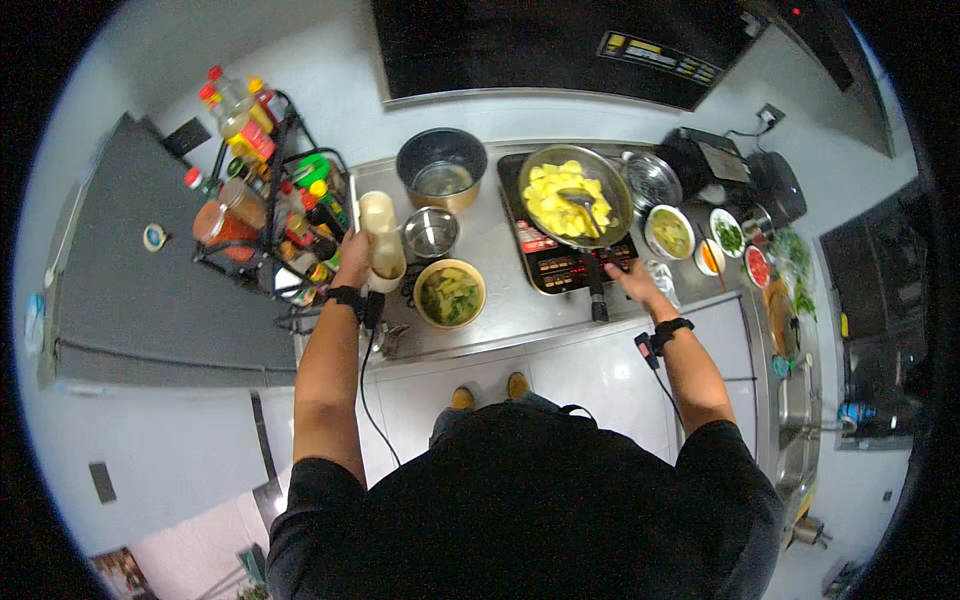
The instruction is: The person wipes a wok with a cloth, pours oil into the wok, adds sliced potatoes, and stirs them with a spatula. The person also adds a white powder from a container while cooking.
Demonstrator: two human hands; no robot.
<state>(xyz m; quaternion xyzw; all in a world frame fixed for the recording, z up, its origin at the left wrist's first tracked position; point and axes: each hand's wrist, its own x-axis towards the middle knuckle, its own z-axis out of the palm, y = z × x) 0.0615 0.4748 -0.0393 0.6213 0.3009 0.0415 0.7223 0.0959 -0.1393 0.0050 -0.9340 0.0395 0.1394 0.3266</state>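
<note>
My left hand is at the near left side of a long pale container with round compartments, beside the bottle rack; whether the fingers grip it is not plain. My right hand reaches to the control panel of a black induction cooker, just right of the pan handle, fingers apart and holding nothing. On the cooker stands a frying pan with yellow slices, seemingly potato, and a dark spatula lying in them. A bowl of greens in broth stands between my hands.
A deep pot and a steel bowl stand left of the cooker. To its right are a bowl of soup-like food and small bowls of chopped green, orange and red food. A seasoning rack borders the left.
</note>
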